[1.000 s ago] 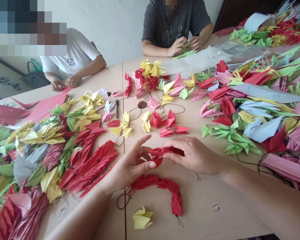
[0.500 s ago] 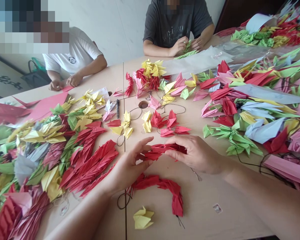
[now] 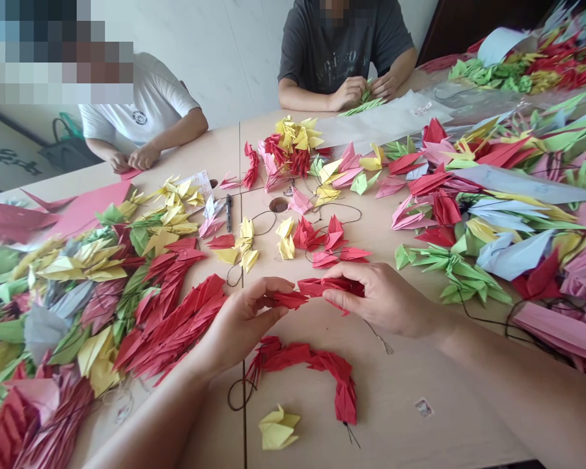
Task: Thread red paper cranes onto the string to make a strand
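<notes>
My left hand (image 3: 244,319) pinches a red folded-paper crane (image 3: 292,299) between thumb and fingers. Close beside it, my right hand (image 3: 388,298) grips a bunch of red folded-paper cranes (image 3: 315,286), with its fingers over part of the bunch. A thin looped wire or thread (image 3: 381,339) hangs below my right hand. On the table under my hands lies a curved string of red paper cranes (image 3: 293,354), with a black cord loop (image 3: 235,397) at its left end. A yellow folded-paper crane (image 3: 279,428) rests below that string.
Piles of colourful paper cranes cover the left (image 3: 83,254) and right (image 3: 508,215) sides of the table (image 3: 410,443). Small yellow cranes (image 3: 286,240) and a black pen (image 3: 228,213) lie ahead. Two people sit opposite, one handling green paper (image 3: 364,107).
My left hand has shifted slightly left and down with a red crane, and a narrow gap now shows between it and the bunch in my right hand. The right hand stays nearly still.
</notes>
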The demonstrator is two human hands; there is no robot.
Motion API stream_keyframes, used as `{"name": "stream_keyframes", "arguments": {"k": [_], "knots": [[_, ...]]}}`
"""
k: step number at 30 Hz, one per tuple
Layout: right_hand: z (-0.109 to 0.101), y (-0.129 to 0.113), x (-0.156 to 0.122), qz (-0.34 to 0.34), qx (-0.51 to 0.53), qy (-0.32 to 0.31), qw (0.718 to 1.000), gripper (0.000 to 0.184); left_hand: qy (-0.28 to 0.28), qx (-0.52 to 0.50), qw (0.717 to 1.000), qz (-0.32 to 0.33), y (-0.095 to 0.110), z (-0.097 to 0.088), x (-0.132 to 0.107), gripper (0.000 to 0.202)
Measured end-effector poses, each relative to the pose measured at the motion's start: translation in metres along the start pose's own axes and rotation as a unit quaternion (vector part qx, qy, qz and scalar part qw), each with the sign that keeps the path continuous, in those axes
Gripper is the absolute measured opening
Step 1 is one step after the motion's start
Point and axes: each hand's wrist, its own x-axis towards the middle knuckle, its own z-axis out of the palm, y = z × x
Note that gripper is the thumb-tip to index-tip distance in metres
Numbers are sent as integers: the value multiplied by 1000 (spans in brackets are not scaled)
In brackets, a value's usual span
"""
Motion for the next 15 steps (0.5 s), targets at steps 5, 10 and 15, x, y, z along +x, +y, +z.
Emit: {"name": "stream_keyframes", "arguments": {"k": [5, 10, 15], "knots": [[0, 0, -1, 17, 17, -10, 1000, 13, -13, -7, 999, 32, 2, -1, 2, 5], [-1, -3, 0, 26, 29, -13, 999, 13, 3, -6, 1000, 22, 2, -3, 1, 4], [-1, -2, 1, 22, 14, -15, 1000, 11, 8, 3, 1000, 20, 4, -3, 1, 9]]}}
